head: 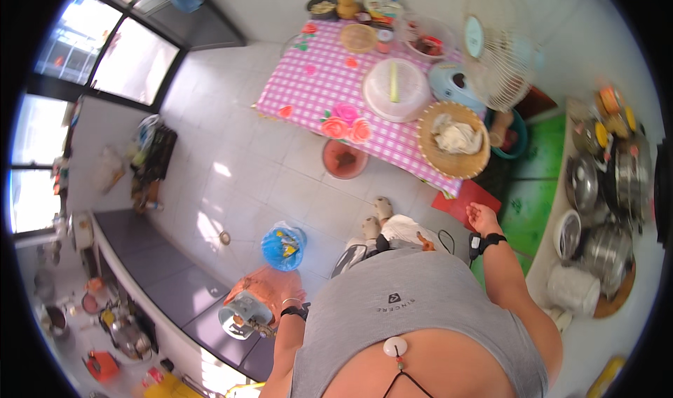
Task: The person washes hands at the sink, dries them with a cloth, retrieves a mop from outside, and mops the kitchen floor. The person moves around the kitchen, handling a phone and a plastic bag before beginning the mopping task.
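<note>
My left hand (pixel 295 293) hangs low at my left side, beside an orange-red gas cylinder (pixel 263 287) with a grey collar; whether the two touch cannot be told. My right hand (pixel 481 217) is out to the right with its fingers slightly curled and nothing seen in it, above a red mat or board (pixel 457 201) near the table's corner. Ahead stands a table with a pink checked cloth (pixel 305 90). On it are a woven basket (pixel 428 153) holding a pale cloth, a white domed cover (pixel 378 90) and a clear plastic bowl (pixel 447 35).
A blue-lined bin (pixel 271 248) stands on the tiled floor at my left, and a red bucket (pixel 336 169) by the table's edge. A fan (pixel 505 77) rises behind the table. Pots crowd the right counter (pixel 541 272); a stove (pixel 129 335) is at lower left.
</note>
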The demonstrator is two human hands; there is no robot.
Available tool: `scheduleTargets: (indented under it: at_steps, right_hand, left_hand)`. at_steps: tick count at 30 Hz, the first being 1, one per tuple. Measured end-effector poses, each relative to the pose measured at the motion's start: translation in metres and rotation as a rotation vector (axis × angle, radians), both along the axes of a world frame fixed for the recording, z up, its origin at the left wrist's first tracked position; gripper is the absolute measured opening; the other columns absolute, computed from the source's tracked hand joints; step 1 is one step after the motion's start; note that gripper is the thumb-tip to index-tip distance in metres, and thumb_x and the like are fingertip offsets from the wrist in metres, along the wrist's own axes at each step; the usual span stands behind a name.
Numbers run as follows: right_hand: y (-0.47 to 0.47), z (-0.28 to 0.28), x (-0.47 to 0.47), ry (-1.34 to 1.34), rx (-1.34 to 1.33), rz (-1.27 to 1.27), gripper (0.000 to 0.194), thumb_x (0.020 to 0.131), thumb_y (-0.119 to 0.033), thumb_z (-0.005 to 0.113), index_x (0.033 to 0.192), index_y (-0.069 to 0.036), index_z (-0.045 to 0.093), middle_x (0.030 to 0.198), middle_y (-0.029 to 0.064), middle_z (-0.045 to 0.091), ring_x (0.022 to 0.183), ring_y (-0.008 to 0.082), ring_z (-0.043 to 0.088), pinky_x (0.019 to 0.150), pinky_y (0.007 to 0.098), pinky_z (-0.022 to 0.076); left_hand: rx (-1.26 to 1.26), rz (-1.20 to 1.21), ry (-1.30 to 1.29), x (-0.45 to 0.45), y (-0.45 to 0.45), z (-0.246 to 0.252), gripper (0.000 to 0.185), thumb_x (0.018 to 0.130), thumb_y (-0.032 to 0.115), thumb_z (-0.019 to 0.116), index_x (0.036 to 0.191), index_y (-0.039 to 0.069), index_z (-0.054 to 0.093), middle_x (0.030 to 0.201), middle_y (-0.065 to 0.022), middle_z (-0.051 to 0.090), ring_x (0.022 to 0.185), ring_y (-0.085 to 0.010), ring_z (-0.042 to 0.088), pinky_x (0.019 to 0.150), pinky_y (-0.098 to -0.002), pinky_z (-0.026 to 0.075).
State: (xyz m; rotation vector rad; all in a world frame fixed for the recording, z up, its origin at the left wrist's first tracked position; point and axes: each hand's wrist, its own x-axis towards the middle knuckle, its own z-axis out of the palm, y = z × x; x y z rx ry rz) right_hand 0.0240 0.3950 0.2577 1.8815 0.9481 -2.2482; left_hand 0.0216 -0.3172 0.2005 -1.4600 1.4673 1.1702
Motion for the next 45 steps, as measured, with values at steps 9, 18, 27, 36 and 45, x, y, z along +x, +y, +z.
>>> scheduleTargets:
  at_steps: [9, 18, 27, 36, 45]
  right_hand:
    - [-0.075, -0.033, -0.145, 0.068, 0.014, 0.497, 0.013, 0.079, -0.016, 0.060, 0.086, -0.005, 0.057, 0.074, 0.0087, 0.063, 0.059, 0.0174, 0.059, 0.051, 0.0270, 0.0452]
    - [-0.174, 0.005, -0.303, 0.229, 0.016, 0.728, 0.019, 0.082, -0.016, 0.055, 0.097, -0.004, 0.057, 0.080, 0.0087, 0.063, 0.063, 0.0146, 0.059, 0.054, 0.0242, 0.0457]
    - [-0.308, 0.017, -0.443, 0.082, 0.025, 0.868, 0.019, 0.082, -0.017, 0.054, 0.094, -0.003, 0.058, 0.077, 0.0090, 0.062, 0.062, 0.0172, 0.059, 0.054, 0.0257, 0.0475]
    - [-0.347, -0.008, -0.594, -0.078, 0.180, 0.911, 0.019, 0.081, -0.016, 0.055, 0.094, -0.002, 0.056, 0.074, 0.0123, 0.062, 0.058, 0.0215, 0.059, 0.051, 0.0302, 0.0489]
    - [-0.454, -0.064, -0.733, -0.115, 0.035, 0.942, 0.016, 0.081, -0.016, 0.055, 0.088, -0.002, 0.056, 0.071, 0.0126, 0.061, 0.059, 0.0221, 0.060, 0.049, 0.0308, 0.0481]
  left_hand:
    - [0.020, -0.044, 0.299, -0.033, 0.020, 0.043, 0.024, 0.086, 0.025, 0.051, 0.099, 0.006, 0.057, 0.085, -0.0113, 0.065, 0.072, -0.0251, 0.063, 0.058, -0.0324, 0.045]
    - [-0.071, -0.053, 0.022, -0.002, -0.030, 0.016, 0.010, 0.077, 0.015, 0.061, 0.076, 0.006, 0.059, 0.070, -0.0053, 0.062, 0.059, -0.0176, 0.059, 0.045, -0.0293, 0.040]
    - [-0.227, -1.444, -0.073, -0.133, -0.195, 0.009, 0.029, 0.082, 0.021, 0.051, 0.107, 0.010, 0.061, 0.090, -0.0050, 0.067, 0.083, -0.0256, 0.063, 0.065, -0.0359, 0.051]
    - [-0.239, 0.006, 0.626, -0.389, -0.273, 0.040, 0.018, 0.076, 0.013, 0.060, 0.089, 0.003, 0.066, 0.074, -0.0070, 0.065, 0.064, -0.0121, 0.059, 0.054, -0.0253, 0.046]
    - [-0.427, -0.457, 0.686, -0.567, -0.345, 0.073, 0.026, 0.078, 0.023, 0.058, 0.093, 0.003, 0.067, 0.083, -0.0098, 0.067, 0.077, -0.0186, 0.063, 0.071, -0.0300, 0.049]
